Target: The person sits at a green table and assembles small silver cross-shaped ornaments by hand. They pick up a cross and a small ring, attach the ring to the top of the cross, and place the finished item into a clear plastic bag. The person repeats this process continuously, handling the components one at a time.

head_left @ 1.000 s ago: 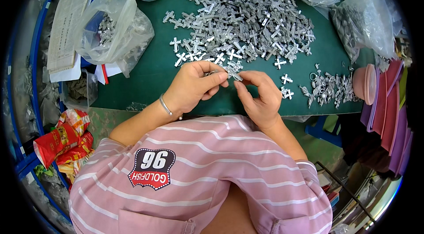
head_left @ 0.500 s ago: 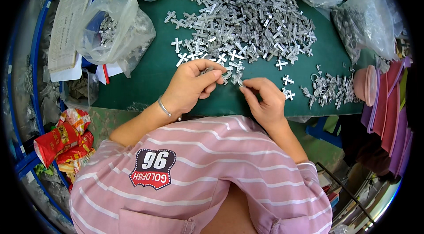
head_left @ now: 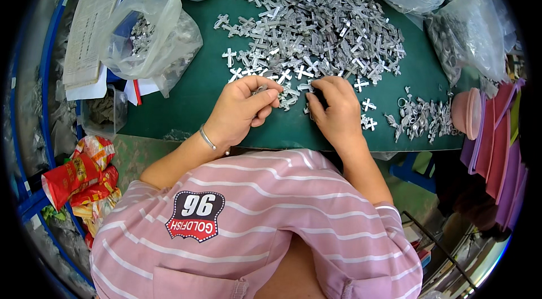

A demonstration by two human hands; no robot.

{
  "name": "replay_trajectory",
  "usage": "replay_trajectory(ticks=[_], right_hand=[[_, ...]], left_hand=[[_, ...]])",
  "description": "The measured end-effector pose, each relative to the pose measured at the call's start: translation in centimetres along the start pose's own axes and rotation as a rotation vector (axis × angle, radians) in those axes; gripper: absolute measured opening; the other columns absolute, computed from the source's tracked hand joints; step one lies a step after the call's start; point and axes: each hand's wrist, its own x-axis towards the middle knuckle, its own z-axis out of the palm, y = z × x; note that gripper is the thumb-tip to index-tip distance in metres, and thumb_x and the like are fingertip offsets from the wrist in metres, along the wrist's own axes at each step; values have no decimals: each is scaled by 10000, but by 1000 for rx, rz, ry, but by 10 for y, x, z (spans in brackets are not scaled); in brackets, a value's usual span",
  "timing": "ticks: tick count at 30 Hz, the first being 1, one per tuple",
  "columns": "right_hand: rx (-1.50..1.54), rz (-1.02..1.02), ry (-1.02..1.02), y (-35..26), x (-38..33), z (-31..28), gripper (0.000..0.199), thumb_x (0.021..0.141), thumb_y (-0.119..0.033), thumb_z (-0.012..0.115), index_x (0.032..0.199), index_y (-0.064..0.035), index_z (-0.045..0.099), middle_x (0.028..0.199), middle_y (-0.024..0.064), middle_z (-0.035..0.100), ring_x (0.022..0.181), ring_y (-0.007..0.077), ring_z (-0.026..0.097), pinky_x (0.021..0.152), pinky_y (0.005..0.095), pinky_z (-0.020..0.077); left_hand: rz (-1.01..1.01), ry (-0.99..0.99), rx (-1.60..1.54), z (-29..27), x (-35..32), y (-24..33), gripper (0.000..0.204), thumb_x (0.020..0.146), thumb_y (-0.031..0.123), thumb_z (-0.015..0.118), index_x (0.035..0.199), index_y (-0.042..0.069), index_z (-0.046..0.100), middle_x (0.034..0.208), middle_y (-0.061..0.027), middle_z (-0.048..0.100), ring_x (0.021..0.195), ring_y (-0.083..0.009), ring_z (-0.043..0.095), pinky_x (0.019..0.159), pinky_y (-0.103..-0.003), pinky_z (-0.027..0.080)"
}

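A: Landmark is the heap of small silver cross-shaped metal pieces [head_left: 316,28] on the green mat [head_left: 197,96]. Left hand [head_left: 243,110] sits at the near edge of the heap, thumb and fingertips pinched together on one small metal piece [head_left: 261,89]. Right hand [head_left: 337,110] is just beside it, also at the near edge, fingers curled down onto the pieces; whether they grip anything I cannot tell.

B: How do the pieces handle?

A: My judgement: light singly, stiff, hard, a bit slick and edgy. They snag on each other in the heap. Best taken by one arm of the cross, pinched between thumb and forefinger.

B: What surrounds the heap?

A: Clear plastic bag [head_left: 149,36] with more pieces to the left of it, other bags behind and to the right; a smaller cluster of metal bits [head_left: 423,118] to the near right.

B: Change from half a second ago?

A: Slight. The right hand has shifted up toward the heap's edge; the left holds its pinch in much the same place.
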Motion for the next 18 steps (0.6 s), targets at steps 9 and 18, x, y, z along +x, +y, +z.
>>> replay_trajectory(ticks=[9,18], right_hand=[[70,-123,-47,-12,5,4,105,681,-74,671,774,-53,628,793,53,547,748,247,516,641,352,397],[-26,-82,-145,-17,10,2,93,682,-90,663,759,-63,618,776,45,530,746,248,499,639,361,374]], left_hand=[[53,46,-41,-3,3,1,138,867,73,562,976,-11,570,764,-48,571,548,-38,438,420,-161,308],[84,69,-59,-7,0,1,137,866,79,567,973,-7,568,748,-40,571,541,-37,436,415,-158,305]])
